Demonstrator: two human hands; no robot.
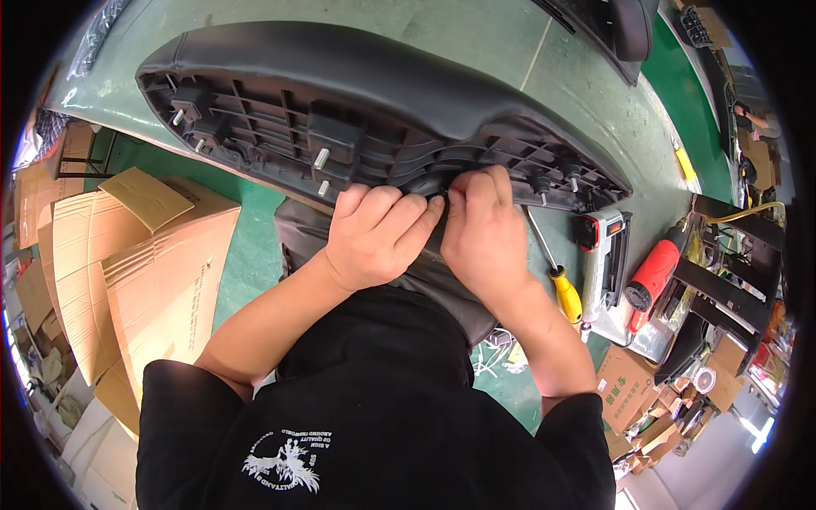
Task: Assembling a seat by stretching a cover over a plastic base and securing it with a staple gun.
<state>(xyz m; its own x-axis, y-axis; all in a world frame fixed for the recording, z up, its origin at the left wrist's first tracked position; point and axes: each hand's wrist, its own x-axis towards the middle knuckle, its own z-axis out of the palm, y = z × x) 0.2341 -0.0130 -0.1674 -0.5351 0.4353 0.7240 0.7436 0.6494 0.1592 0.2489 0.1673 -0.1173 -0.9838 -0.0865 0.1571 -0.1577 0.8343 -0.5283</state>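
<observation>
A long black padded seat (331, 68) stands on its edge on the workbench, its ribbed plastic underside facing me. Metal studs (321, 159) stick out of that underside. With curled fingers, my left hand (378, 234) is closed on the edge of the black seat cover near the middle of the seat's lower edge. Just to its right, my right hand (484, 229) is closed on the same edge, thumb and fingers pinched together. The two hands almost touch, and the fingers hide the exact bit of cover between them.
Right of my hands lie a yellow-handled screwdriver (564, 293), a grey-and-black staple gun (602, 255) and a red heat gun (654, 270). Another black seat (616, 30) lies at the far right. Opened cardboard boxes (161, 289) stand on the left, beside the green floor (255, 238).
</observation>
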